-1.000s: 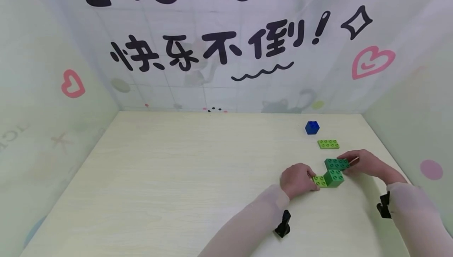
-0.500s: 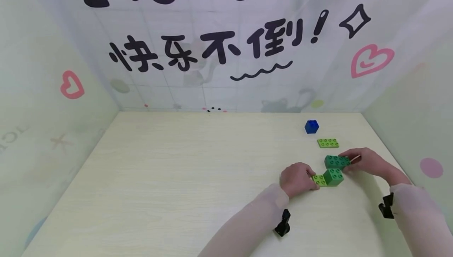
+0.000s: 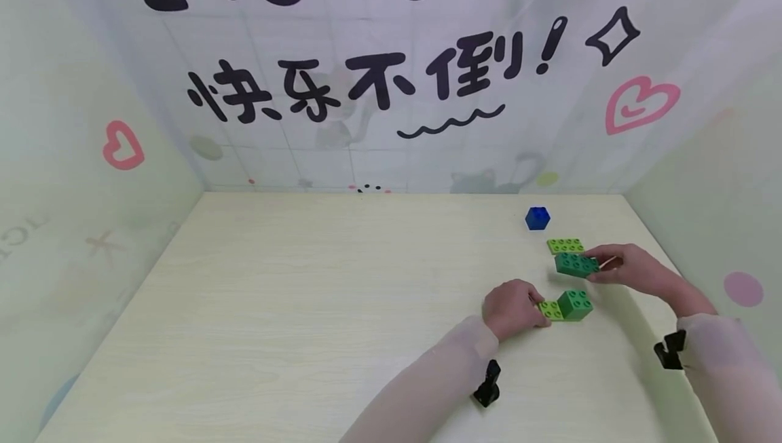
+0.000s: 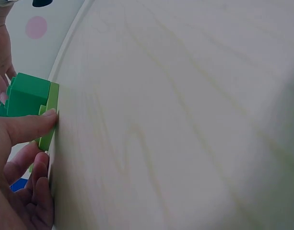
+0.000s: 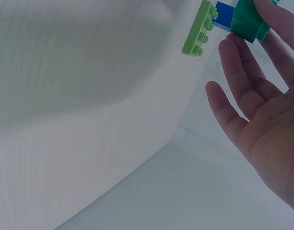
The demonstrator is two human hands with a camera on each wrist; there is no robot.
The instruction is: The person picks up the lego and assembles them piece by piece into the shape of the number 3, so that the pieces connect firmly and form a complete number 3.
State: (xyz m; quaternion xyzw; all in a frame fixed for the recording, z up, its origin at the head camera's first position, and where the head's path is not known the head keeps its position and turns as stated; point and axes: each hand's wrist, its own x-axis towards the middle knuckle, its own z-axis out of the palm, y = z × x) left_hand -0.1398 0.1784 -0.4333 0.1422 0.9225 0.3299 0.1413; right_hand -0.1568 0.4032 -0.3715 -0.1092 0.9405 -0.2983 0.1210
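My left hand (image 3: 512, 309) pinches the left end of a lime-green flat building brick (image 3: 550, 311) lying on the table. On that flat brick's right end sits a square green building brick (image 3: 575, 304), also seen in the left wrist view as a green brick (image 4: 29, 95). Thumb and fingertips of my right hand (image 3: 635, 275) pinch a long dark green building brick (image 3: 574, 265) by its right end, held above the table. A second lime-green flat brick (image 5: 198, 29) lies just behind it, studs up.
At the back right stands a blue brick (image 3: 537, 219), beyond the second flat brick. Light wooden tabletop (image 3: 293, 307) stretches to the left. A printed cloth wall (image 3: 379, 124) closes the back, and side walls rise at left and right.
The dark green brick has come up off its place beside the square green brick and moved back toward the second flat brick, in my right hand. My left hand stays put.
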